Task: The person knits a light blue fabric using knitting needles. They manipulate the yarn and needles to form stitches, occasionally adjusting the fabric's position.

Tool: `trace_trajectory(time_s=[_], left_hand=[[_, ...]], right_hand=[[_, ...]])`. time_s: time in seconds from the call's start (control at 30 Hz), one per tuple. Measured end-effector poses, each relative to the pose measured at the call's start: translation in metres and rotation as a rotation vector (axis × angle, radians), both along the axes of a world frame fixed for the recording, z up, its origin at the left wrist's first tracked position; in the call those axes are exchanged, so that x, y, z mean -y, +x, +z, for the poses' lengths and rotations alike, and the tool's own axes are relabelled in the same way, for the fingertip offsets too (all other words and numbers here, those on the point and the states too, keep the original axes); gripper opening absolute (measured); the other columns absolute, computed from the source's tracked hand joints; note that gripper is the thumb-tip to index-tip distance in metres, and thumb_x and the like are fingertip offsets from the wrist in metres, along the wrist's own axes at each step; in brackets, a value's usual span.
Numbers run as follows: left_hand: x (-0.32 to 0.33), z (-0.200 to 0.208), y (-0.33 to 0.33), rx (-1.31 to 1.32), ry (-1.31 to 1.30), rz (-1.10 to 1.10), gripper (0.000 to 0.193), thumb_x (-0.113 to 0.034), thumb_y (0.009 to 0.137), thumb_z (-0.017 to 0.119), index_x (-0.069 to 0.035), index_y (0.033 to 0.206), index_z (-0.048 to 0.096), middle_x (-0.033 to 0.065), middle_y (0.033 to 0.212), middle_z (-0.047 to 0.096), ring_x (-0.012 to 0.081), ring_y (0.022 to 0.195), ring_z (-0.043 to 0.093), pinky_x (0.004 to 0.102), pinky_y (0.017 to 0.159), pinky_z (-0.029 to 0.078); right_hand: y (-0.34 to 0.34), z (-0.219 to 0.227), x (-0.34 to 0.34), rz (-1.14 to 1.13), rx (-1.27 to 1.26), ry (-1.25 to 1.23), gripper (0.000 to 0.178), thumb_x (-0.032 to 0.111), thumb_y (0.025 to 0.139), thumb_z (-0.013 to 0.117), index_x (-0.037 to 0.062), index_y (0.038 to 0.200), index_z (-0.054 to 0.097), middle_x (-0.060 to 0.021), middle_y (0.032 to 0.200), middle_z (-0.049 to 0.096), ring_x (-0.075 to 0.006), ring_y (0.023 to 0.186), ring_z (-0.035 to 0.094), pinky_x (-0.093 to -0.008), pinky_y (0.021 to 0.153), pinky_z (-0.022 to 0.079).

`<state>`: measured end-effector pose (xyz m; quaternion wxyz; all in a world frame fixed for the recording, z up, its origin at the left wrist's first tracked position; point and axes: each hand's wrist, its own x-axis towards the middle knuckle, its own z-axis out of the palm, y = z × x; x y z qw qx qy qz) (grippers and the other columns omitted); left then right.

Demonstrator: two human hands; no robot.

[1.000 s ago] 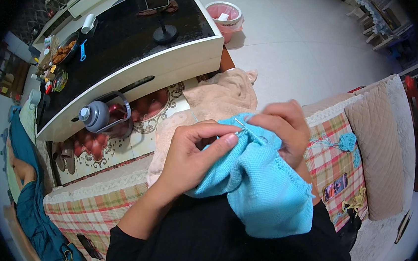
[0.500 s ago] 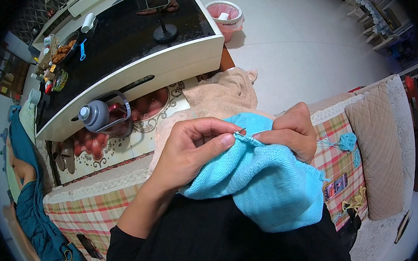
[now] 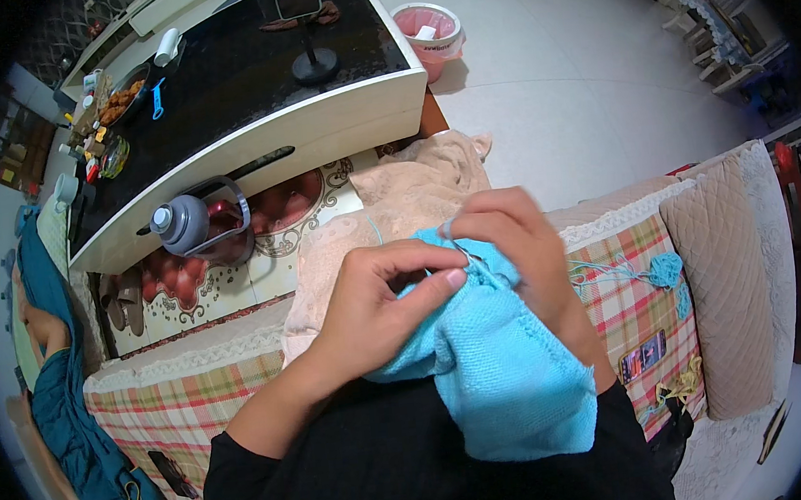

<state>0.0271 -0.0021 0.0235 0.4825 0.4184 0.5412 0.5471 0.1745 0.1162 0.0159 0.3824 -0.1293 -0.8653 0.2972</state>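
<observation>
A light-blue knitted piece (image 3: pixel 516 373) hangs in folds over my lap, its upper edge gathered between my hands. My left hand (image 3: pixel 367 305) is closed, thumb and forefinger pinching that edge. My right hand (image 3: pixel 514 240), somewhat blurred, is closed over the far side of the knitting. At its fingertips a strand of light-blue yarn (image 3: pixel 467 252) runs down to the pinched edge. Whether a needle is also in the right fingers is hidden by blur.
On the plaid sofa cover to the right are a light-blue yarn bundle (image 3: pixel 666 271) and a phone (image 3: pixel 643 356). A beige blanket (image 3: pixel 423 177) lies ahead. Beyond stand a large grey bottle (image 3: pixel 190 223), a black-topped table (image 3: pixel 224 84) and a pink bin (image 3: pixel 434 37). Another person's legs (image 3: pixel 45 319) are at left.
My right hand has moved up and to the left, over the knitting's edge, drawing a strand of yarn. The hanging cloth has shifted slightly left; my left hand keeps its pinch.
</observation>
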Motion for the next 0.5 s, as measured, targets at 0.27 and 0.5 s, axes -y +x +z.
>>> trace_trajectory(time_s=[0.27, 0.5], left_hand=[[-0.005, -0.001, -0.016, 0.459, -0.056, -0.059, 0.019, -0.015, 0.091, 0.07, -0.001, 0.104, 0.071, 0.0061, 0.097, 0.071, 0.0095, 0.089, 0.064, 0.0242, 0.084, 0.052], [-0.002, -0.005, -0.007, 0.391, -0.025, 0.068, 0.017, -0.009, 0.09, 0.071, 0.002, 0.103, 0.07, 0.0071, 0.096, 0.071, 0.0087, 0.086, 0.065, 0.0232, 0.082, 0.053]], right_hand=[[0.023, 0.01, 0.0, -0.073, -0.123, 0.195, 0.035, 0.024, 0.054, 0.082, 0.0195, 0.089, 0.08, 0.0056, 0.073, 0.059, -0.0123, 0.067, 0.047, -0.0255, 0.055, 0.036], [0.018, 0.005, 0.007, -0.221, -0.071, 0.352, 0.034, 0.018, 0.058, 0.08, 0.013, 0.091, 0.076, 0.0008, 0.08, 0.06, -0.0169, 0.072, 0.051, -0.0282, 0.058, 0.043]])
